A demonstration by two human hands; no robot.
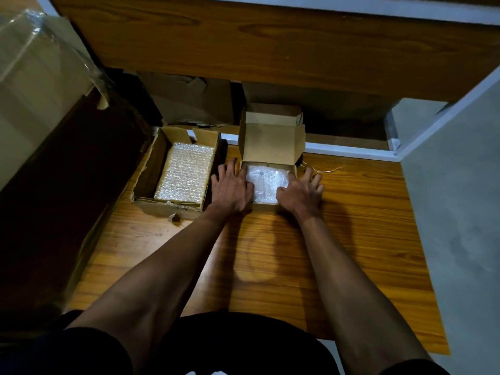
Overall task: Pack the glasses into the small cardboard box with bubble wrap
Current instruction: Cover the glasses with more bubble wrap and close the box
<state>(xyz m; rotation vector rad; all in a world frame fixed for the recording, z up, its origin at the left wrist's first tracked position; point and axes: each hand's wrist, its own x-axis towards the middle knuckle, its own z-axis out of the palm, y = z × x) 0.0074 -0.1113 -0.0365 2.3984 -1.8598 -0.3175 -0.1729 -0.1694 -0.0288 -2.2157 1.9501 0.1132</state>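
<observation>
Flanking crinkly bubble wrap (266,182) in the small cardboard box (272,143): both spread hands.

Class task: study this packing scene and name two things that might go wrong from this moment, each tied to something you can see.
1. Both hands, left and right, press at the sides of the small cardboard box; squeezing hard might crush whatever lies under the bubble wrap.
2. The wrap looks bunched near the rim, so the upright lid might not close flat.
</observation>
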